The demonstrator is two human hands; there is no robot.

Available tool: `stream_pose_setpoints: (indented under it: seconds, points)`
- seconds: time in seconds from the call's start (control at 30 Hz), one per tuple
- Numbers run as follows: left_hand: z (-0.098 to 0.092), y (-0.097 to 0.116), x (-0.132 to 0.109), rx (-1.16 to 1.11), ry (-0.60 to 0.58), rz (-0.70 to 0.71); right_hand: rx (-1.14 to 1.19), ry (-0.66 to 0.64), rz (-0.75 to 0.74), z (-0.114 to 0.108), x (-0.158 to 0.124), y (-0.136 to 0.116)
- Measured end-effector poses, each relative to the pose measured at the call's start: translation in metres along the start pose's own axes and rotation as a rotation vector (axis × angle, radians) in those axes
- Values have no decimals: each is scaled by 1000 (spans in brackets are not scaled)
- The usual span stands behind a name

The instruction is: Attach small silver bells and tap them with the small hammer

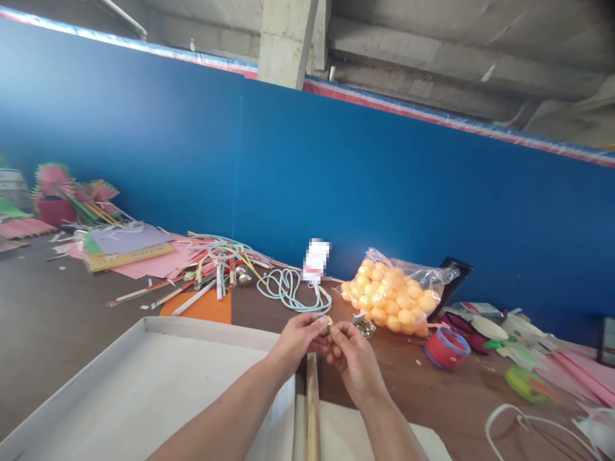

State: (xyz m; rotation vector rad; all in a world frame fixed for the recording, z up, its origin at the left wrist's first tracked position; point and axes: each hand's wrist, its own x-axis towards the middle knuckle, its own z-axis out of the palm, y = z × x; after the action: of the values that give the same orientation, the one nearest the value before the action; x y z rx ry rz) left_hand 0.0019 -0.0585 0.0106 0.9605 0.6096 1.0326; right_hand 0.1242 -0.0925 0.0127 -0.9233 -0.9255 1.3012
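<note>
My left hand (300,342) and my right hand (354,360) meet over the table, fingertips nearly touching. Between them is a small shiny, silvery thing (327,325) with a bit of yellow; fingers cover most of it, so its kind is unclear. Both hands are closed in a pinch on it. Just behind the right hand lies a clump of shiny silvery pieces (366,328). Below the hands a long wooden stick (312,410) runs toward me. To its left rests a shallow white box lid (192,371).
A clear bag of orange balls (391,294) lies at the back right, near a red-and-blue roll (446,349). Pale blue cord (283,291) is coiled behind the hands. Papers and sticks (206,262) pile up at left. A blue partition (360,179) stands behind the table.
</note>
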Motion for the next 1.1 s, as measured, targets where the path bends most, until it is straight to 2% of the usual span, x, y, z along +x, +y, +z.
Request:
stream_pose_setpoints:
  seconds: [0.13, 0.23, 0.3, 0.4, 0.53, 0.63, 0.83, 0.93, 1.1]
  points:
    - [0, 1, -1, -206, -61, -54, 20, 17, -25, 0, -2, -4]
    - [-2, 1, 0, -301, -36, -109, -105, 87, -16, -6, -2, -1]
    - [-4, 0, 1, -350, -7, -129, -293, 102, 12, -11, 0, 4]
    - [-8, -1, 4, -395, -10, -140, -645, 25, 54, -15, -1, 11]
    - [-12, -3, 8, -402, -12, -109, -1096, -23, -23, -13, -11, 14]
    - [-13, -4, 10, -398, 34, -73, -1262, -36, 3, -7, -19, 16]
    - [-13, -1, 11, -391, 123, 1, -1292, 31, -69, -6, -20, 28]
    - [-15, 3, 12, -377, 173, 43, -1128, 26, -38, -10, -12, 28]
    - [-25, 7, 18, -320, 260, 111, -749, 44, 140, -14, -2, 18]
